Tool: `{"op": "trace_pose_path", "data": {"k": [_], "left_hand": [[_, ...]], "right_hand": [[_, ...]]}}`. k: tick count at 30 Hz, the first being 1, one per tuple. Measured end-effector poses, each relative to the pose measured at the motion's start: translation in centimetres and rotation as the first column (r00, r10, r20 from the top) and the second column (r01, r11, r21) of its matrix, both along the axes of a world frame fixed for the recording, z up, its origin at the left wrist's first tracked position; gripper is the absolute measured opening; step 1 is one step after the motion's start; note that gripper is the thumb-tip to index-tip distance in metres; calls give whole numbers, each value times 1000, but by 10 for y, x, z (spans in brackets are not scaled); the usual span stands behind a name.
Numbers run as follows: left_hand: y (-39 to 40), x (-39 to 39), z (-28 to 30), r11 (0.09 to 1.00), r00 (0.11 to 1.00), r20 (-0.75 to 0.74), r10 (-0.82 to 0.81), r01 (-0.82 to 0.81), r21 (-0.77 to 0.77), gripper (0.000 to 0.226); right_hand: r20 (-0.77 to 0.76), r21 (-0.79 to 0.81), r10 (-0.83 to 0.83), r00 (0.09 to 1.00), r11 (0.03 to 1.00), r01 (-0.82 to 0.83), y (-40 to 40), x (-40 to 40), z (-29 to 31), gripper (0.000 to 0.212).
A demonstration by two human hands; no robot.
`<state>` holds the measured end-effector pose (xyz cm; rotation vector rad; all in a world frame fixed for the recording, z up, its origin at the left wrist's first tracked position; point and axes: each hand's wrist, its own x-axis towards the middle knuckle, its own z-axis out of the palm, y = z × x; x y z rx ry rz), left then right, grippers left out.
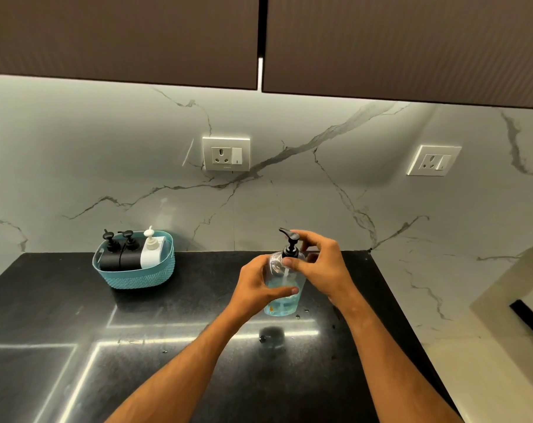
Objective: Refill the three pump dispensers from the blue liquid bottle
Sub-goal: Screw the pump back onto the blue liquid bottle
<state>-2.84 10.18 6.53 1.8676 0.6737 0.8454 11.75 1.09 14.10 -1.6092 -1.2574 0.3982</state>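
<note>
A clear bottle of blue liquid [285, 303] stands upright on the black counter [173, 325], about half full. My left hand [259, 291] is wrapped round its body. My right hand [321, 264] pinches the collar of its black pump top [290, 243]. To the left, a teal basket [137, 277] holds three pump dispensers side by side: two black dispensers [110, 254] [130, 253] and a white dispenser [151, 250].
The counter ends against a marble backsplash with two wall sockets [226, 153] [433, 160]. Dark upper cabinets [121, 38] hang overhead. The counter's right edge runs diagonally beside a pale marble surface [442, 300]. A few small drops lie near the bottle.
</note>
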Motion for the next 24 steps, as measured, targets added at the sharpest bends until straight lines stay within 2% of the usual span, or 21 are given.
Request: {"op": "trace_pose_path", "data": {"k": [3, 5, 7, 9, 13, 15, 18, 21, 24], "left_hand": [[1, 1, -1, 1000, 1000, -7, -2, 2, 0, 65], [0, 2, -1, 1000, 1000, -4, -1, 1, 2, 63], [0, 3, -1, 1000, 1000, 4, -6, 6, 1, 61], [-1, 3, 0, 1000, 1000, 16, -3, 3, -5, 63], [2, 3, 0, 1000, 1000, 9, -7, 7, -14, 68], [3, 3, -1, 1000, 1000, 3, -5, 5, -12, 68], [4, 3, -3, 1000, 1000, 13, 11, -11, -17, 65], [4, 4, -1, 1000, 1000, 18, -2, 2, -18, 66], [4, 6, -1, 1000, 1000, 21, -21, 21, -16, 65]], "right_hand": [[21, 21, -21, 1000, 1000, 21, -1, -1, 1, 33], [73, 24, -115, 991, 993, 114, 2, -6, 2, 45], [59, -19, -145, 988, 989, 147, 4, -6, 0, 57], [16, -37, -90, 996, 995, 91, 2, -3, 0, 56], [-62, -10, 30, 998, 999, -31, -4, 6, 1, 40], [-41, 19, -38, 998, 999, 39, -3, 4, 0, 37], [-12, 12, -128, 992, 992, 128, 1, 2, -3, 48], [-45, -4, -26, 999, 1000, 26, 1, 5, -6, 54], [-51, -40, 85, 995, 995, -87, 2, 8, -4, 41]]}}
